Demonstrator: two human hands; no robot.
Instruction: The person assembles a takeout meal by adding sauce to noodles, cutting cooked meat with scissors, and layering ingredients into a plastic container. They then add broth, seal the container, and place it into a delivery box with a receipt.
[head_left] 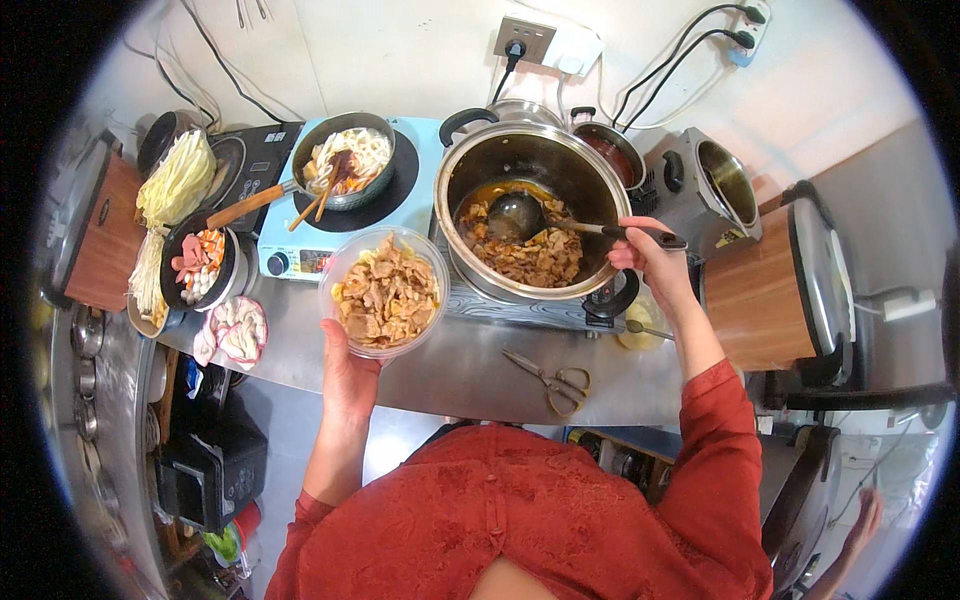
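My left hand [348, 372] grips a clear round bowl [334, 278] from below, heaped with cooked sliced meat [388, 298], left of the big pot and over the counter's edge. In my right hand [650, 258] is the dark handle of a ladle [516, 216]. The ladle's head rests inside the large steel pot [602, 190], among meat slices in brown broth. My fingers close round the handle just above the pot's right rim. The bowl and the pot stand apart.
A saucepan [300, 168] of noodles with chopsticks sits on a blue induction cooker [415, 150]. Scissors [550, 382] lie on the steel counter [460, 385]. Cabbage [178, 178], a smaller pan [240, 270] and a cloth [240, 330] are at left. A wood-patterned cooker [760, 285] stands at right.
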